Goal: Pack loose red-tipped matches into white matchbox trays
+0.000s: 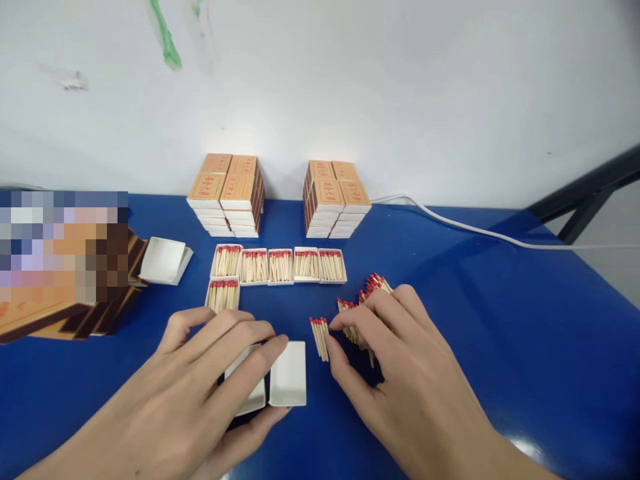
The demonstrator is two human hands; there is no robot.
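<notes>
My left hand (210,380) is closed on an empty white matchbox tray (289,373), with its thumb at the near edge and a finger at the far corner. A second empty tray (247,393) lies partly hidden under its fingers. My right hand (400,360) has thumb and forefinger pinched at a small bundle of red-tipped matches (319,339), just right of the empty tray. Beneath and beyond that hand lies a pile of loose matches (375,285), partly covered by the fingers. Several filled matchbox trays (281,267) stand in a row, with one more (223,295) in front at the left.
Two stacks of orange matchboxes, a left stack (227,193) and a right stack (337,197), stand by the white wall. Matchbox sleeves (110,313) and empty trays (163,259) lie at left. A white cable (465,229) crosses the blue table (525,320).
</notes>
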